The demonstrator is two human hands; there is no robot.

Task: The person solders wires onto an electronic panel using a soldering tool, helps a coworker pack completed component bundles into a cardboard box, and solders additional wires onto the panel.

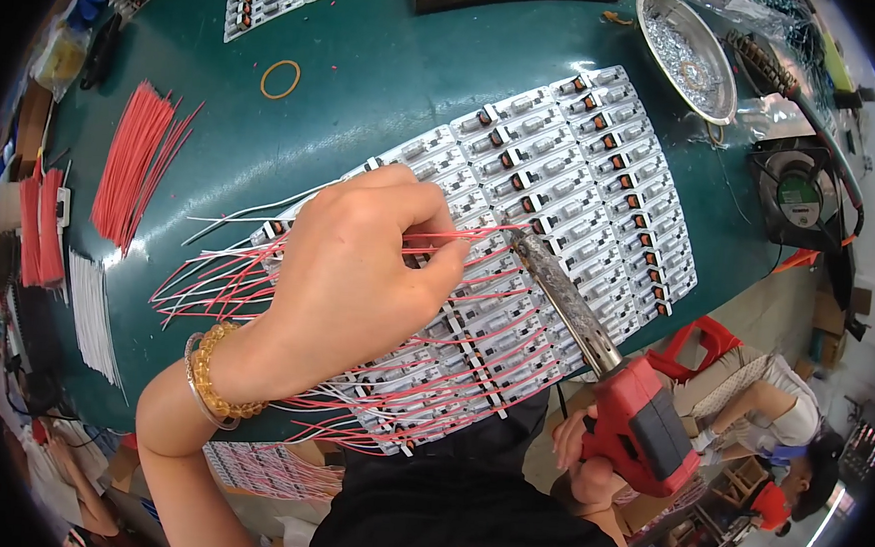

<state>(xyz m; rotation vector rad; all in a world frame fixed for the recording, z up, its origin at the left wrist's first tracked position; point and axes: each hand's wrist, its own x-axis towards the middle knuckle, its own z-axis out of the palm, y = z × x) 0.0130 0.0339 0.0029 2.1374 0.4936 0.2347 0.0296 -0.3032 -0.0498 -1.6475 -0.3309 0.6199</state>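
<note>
My left hand (354,253) reaches over a panel of small white circuit boards (614,174), thumb and forefinger pinched on a thin red wire (475,234). The wire's end lies on a board there. In my right hand (586,468) is a red and black soldering gun (639,416). Its dark metal tip (520,240) meets the board at the wire's end, as near as I can see. Several red and white wires (221,285) trail left from the boards nearer me. The left hand hides part of the panel.
Loose red wires (139,165) and white wires (94,313) lie at the left on the green table (359,83). A rubber band (280,79) is behind them. At the far right stand a metal bowl of solder scraps (686,53) and a small fan (798,190). People sit beyond the table.
</note>
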